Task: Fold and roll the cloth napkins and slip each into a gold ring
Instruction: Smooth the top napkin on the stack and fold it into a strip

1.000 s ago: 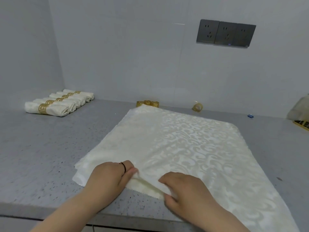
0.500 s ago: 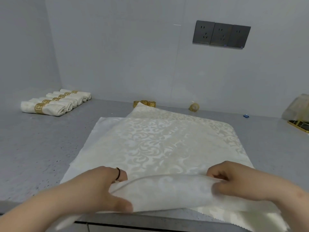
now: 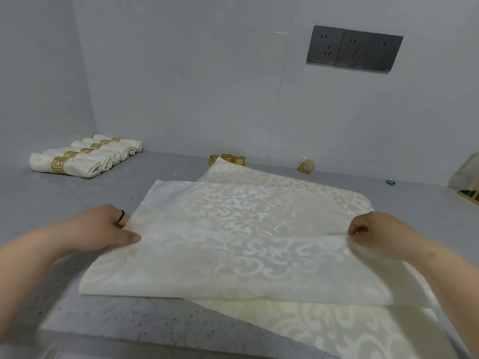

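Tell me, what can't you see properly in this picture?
- Head view: the cream patterned cloth napkin covers the lower napkin, so how many lie stacked is unclear.
- The napkin's far corner hides part of the three loose gold rings.
- The small yellowish lump by the wall is too small to identify.
- The pale object with a gold edge is cut off by the right edge.
- The left hand's fingertips are tucked under cloth.

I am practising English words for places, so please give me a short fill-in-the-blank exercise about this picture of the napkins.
1. The left hand and right hand each pinch the folded ____.
2. The finished rolls lie at the far ____ of the counter.
3. Loose gold rings stand against the wall, numbering ____.
4. Above them on the wall are three dark ____.

Missing words: napkin; left; three; sockets
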`<state>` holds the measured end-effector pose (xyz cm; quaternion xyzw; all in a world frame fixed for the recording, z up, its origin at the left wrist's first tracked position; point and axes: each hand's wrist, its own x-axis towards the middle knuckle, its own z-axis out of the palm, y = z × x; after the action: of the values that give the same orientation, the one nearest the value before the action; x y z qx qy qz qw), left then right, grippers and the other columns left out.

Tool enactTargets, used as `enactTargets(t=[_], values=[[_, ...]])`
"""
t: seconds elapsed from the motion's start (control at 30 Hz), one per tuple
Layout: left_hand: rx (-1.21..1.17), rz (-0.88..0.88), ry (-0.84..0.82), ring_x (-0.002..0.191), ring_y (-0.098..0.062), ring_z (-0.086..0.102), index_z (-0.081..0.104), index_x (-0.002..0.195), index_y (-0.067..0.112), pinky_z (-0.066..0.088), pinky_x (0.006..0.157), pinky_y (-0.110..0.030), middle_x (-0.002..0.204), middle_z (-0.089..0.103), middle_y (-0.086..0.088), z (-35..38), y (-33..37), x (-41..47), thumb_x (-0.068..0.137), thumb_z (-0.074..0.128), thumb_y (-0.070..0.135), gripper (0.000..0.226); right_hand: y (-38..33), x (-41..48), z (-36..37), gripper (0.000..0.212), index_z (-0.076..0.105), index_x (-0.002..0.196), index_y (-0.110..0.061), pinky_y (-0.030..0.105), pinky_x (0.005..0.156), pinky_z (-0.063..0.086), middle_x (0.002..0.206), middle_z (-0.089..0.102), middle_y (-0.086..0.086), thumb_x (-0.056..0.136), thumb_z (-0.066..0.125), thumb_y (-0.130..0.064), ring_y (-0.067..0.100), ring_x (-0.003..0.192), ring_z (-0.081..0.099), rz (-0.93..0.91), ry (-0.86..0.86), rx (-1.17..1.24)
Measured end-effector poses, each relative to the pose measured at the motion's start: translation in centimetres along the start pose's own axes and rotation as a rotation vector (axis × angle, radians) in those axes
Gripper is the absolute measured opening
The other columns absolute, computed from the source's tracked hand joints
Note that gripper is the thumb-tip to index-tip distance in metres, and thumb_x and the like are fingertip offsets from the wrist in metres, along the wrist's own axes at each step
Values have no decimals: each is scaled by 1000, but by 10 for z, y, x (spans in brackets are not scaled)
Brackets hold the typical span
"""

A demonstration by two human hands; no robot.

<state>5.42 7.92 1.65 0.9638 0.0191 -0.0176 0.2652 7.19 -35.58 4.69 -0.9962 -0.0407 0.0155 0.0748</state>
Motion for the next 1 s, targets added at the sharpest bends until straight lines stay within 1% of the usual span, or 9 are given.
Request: enactTargets(t=[0.13, 0.23, 0.33, 0.5, 0.6, 0.7, 0.83, 0.93, 1.0], values=[[-139, -61, 149, 50, -17, 30, 29, 45, 16, 19, 55, -29, 43, 28, 3, 18, -10, 12, 81, 68, 17, 53, -6, 24, 21, 31, 62, 64, -17, 17, 54, 38, 70, 57, -12, 84, 46, 1, 10, 63, 51, 98, 127, 341], [-223, -105, 278, 58, -22, 48, 55, 54, 2, 29, 56, -28, 56, 55, -7, 30, -15, 19, 81, 68, 18, 34, -9, 39, 39, 30, 65, 68, -8, 21, 51, 35, 68, 56, -14, 80, 38, 0, 15, 54, 46, 203, 281, 405], [-255, -98, 359, 64, -23, 56, 64, 60, 7, 35, 58, -28, 62, 63, -10, 35, -18, 23, 81, 68, 19, 24, -9, 55, 45, 30, 65, 70, -16, 17, 52, 30, 92, 64, -13, 81, 40, -4, 6, 52, 38, 171, 262, 353], [-256, -123, 382, 65, -21, 57, 64, 63, 11, 36, 56, -24, 64, 63, -6, 38, -19, 29, 78, 71, 18, 18, -6, 82, 48, 29, 47, 67, -33, 22, 74, 27, 79, 55, -11, 89, 52, -15, 19, 101, 53, 66, 220, 74], [-270, -105, 384, 70, -19, 57, 62, 68, 14, 37, 58, -22, 69, 62, -2, 34, -22, 31, 78, 70, 18, 14, -11, 88, 52, 15, 50, 79, -28, 24, 76, 27, 85, 61, -6, 91, 50, -18, 19, 103, 51, 57, 266, 4], [-340, -96, 398, 72, -13, 53, 63, 86, 15, 38, 62, -16, 78, 60, 4, 31, -21, 30, 83, 65, 17, 4, -15, 86, 51, 14, 59, 96, -25, 27, 89, 29, 105, 64, -3, 94, 45, -23, 19, 106, 50, 51, 295, -130], [-306, -142, 523, 104, -28, 53, 60, 117, 15, 36, 87, -35, 119, 59, -12, 22, -9, 16, 91, 52, 21, 28, -24, 74, 60, 29, 60, 116, -19, 32, 101, 27, 122, 57, -1, 94, 45, -31, 22, 119, 47, 0, 381, -172], [-191, 72, 470, 119, -20, 49, 56, 116, 27, 34, 92, -29, 128, 53, 3, 30, 25, -6, 91, 50, 25, 26, -51, 59, 63, 24, 69, 99, -13, 29, 88, 41, 103, 67, 1, 88, 55, -29, 26, 101, 61, -240, 477, 30], [-90, 294, 328, 127, -3, 36, 47, 128, 31, 21, 102, -15, 128, 38, 22, 50, 55, -16, 87, 37, 58, 51, -83, 42, 63, 31, 62, 116, -16, 21, 95, 35, 122, 60, 0, 89, 55, -30, 20, 115, 54, -359, 344, 113]])
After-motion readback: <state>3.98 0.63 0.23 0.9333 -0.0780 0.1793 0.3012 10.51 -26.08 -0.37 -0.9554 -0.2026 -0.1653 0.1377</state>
